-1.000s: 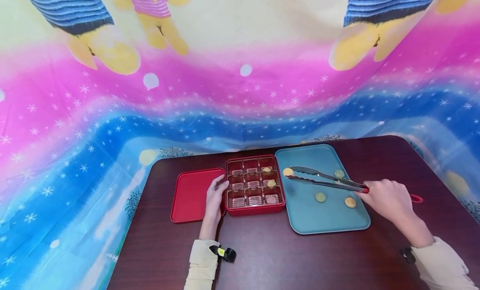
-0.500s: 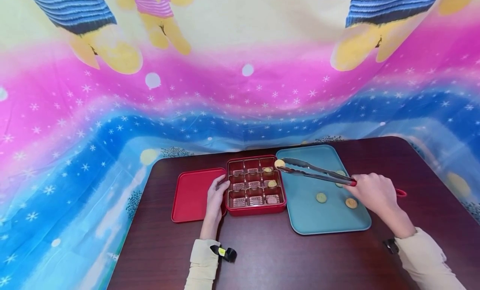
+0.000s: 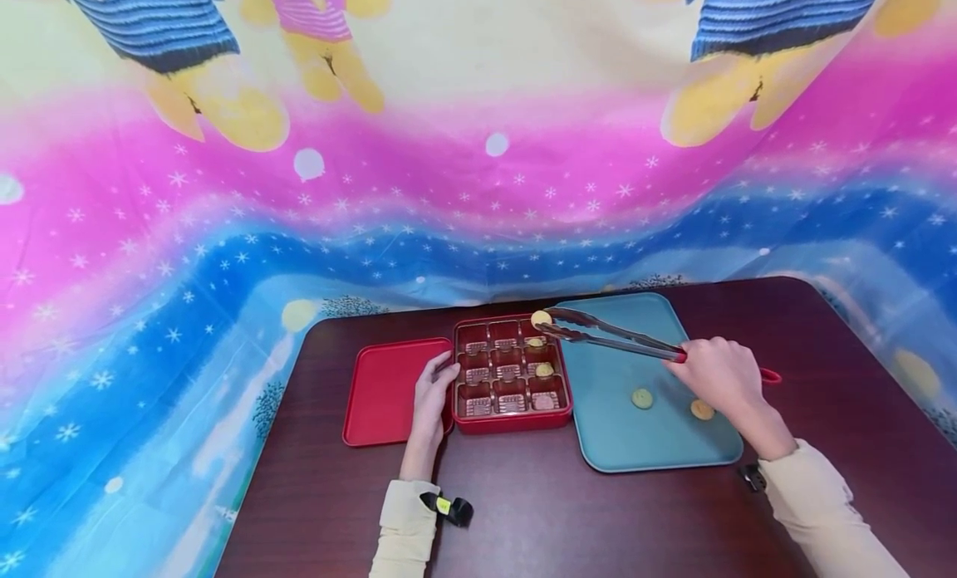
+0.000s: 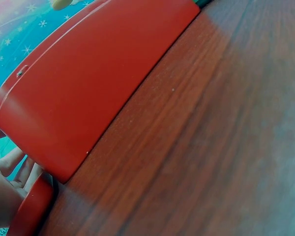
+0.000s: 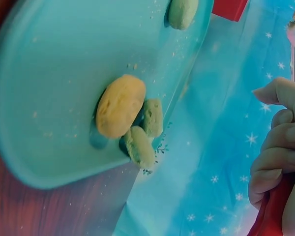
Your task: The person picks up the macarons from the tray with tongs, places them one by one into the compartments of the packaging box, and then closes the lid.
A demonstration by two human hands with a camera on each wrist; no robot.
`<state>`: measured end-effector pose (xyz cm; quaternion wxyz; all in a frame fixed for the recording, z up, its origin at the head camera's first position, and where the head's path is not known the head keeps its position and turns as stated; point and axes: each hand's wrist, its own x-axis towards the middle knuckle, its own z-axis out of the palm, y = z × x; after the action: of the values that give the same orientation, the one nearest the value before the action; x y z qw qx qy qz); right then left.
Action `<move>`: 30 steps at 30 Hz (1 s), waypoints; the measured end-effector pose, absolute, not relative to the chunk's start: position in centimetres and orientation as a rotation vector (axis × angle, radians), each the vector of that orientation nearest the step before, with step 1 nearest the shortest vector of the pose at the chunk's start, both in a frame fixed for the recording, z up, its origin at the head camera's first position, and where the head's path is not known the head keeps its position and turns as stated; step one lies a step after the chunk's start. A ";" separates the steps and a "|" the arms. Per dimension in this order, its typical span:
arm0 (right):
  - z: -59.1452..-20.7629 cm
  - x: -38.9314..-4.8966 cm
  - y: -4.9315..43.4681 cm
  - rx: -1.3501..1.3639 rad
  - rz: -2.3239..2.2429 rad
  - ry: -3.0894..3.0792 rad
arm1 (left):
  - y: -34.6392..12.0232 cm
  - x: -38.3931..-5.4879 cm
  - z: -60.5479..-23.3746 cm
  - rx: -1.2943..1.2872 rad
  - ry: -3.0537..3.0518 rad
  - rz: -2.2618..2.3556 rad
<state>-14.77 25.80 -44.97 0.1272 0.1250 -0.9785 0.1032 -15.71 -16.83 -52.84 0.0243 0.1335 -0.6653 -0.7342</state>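
Note:
My right hand (image 3: 721, 377) grips the red-handled metal tongs (image 3: 613, 335). A round pale-yellow cookie (image 3: 542, 319) is pinched in their tips, over the far right corner of the red box (image 3: 512, 424). The box has a divided insert; its right column holds yellowish cookies in the far compartment (image 3: 535, 343) and the middle one (image 3: 544, 369), and a pinkish piece (image 3: 543, 402) in the near one. My left hand (image 3: 432, 395) rests against the box's left wall, fingers relaxed. In the left wrist view, fingers (image 4: 19, 172) show partly behind the box.
A teal tray (image 3: 635, 445) right of the box bears a green cookie (image 3: 641, 398) and an orange-yellow cookie (image 3: 702, 409). More green cookies (image 5: 139, 147) show in the right wrist view. A red lid (image 3: 385, 395) lies left of the box. A printed cloth hangs behind the table.
My right hand has moved left, carrying the tongs and the pinched cookie from above the tray to above the box's far right corner. My left hand stays at the box.

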 end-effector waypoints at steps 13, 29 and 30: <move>-45.4 -15.9 24.7 0.381 0.299 -2.863 | -16.7 -15.5 -52.3 0.408 -2.061 -2.259; -45.7 -17.0 23.3 0.397 0.325 -2.874 | -16.8 -15.8 -52.9 0.421 -2.047 -2.263; -45.7 -17.0 23.2 0.398 0.325 -2.872 | -16.8 -15.8 -52.9 0.423 -2.049 -2.262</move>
<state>-17.03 23.20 -45.72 0.1117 0.1356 -0.9782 0.1107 -15.78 -16.84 -52.89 0.0301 0.1372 -0.6646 -0.7339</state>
